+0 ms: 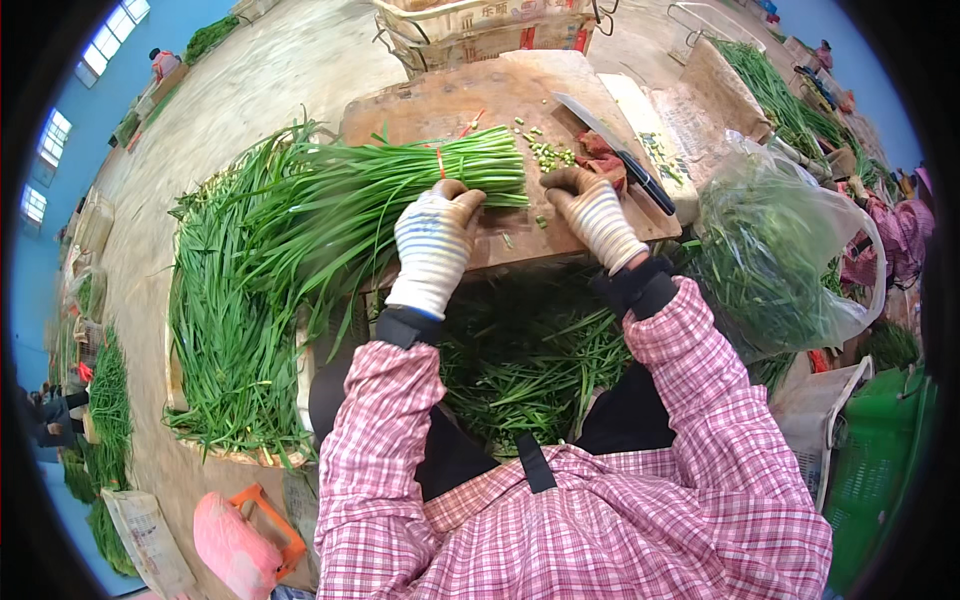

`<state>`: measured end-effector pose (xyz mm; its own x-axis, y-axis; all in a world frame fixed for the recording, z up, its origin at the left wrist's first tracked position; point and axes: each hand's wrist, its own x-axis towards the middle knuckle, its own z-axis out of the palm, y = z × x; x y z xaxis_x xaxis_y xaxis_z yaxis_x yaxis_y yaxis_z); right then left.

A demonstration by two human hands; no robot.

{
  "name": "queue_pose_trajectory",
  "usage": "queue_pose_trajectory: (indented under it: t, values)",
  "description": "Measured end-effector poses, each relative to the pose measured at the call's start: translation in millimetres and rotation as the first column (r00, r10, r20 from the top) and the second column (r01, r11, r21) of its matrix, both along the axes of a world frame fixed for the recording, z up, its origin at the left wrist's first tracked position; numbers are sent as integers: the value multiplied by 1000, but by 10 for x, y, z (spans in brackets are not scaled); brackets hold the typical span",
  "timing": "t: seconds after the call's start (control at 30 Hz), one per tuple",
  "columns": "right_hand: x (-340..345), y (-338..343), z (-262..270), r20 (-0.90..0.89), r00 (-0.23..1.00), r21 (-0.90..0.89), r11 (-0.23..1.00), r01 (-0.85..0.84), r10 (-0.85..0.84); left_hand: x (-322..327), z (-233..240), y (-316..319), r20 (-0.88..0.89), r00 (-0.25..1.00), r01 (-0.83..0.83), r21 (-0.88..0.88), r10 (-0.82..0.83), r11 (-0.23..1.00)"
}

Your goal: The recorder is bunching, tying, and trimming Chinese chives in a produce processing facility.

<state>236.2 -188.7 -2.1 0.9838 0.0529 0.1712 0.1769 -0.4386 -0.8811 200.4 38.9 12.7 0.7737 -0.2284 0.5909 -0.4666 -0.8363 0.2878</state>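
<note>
A bundle of garlic chives, tied with a red band, lies across a wooden board with its pale cut ends to the right. My left hand, in a striped knit work glove, grips the bundle's near edge beside the band. Just right of the cut ends is my gloved right hand, its fingers bent; whether they pinch anything cannot be seen. Beyond it are short chopped stem pieces and a dark red cloth. A black-handled knife rests at the board's right side.
Loose chives fill a crate on the left. Leaf scraps lie below the board, between my knees. On the right hang greens in a clear plastic bag, near a green crate. Stacked crates stand beyond the board.
</note>
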Motion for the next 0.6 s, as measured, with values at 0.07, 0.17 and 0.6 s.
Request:
queue_pose_trajectory:
  t: [0.07, 0.17, 0.6]
  values:
    - [-116, 6, -17, 18, 999, -14, 1000, -26, 26, 78, -98, -79, -46, 997, -59, 144, 66, 988]
    - [-233, -68, 81, -104, 995, 58, 998, 12, -6, 112, -170, -134, -22, 997, -65, 205, 71, 977]
    - [-216, 75, -24, 351, 936, -254, 958, 130, -34, 62, -188, -124, 118, 993, 25, -51, -19, 998]
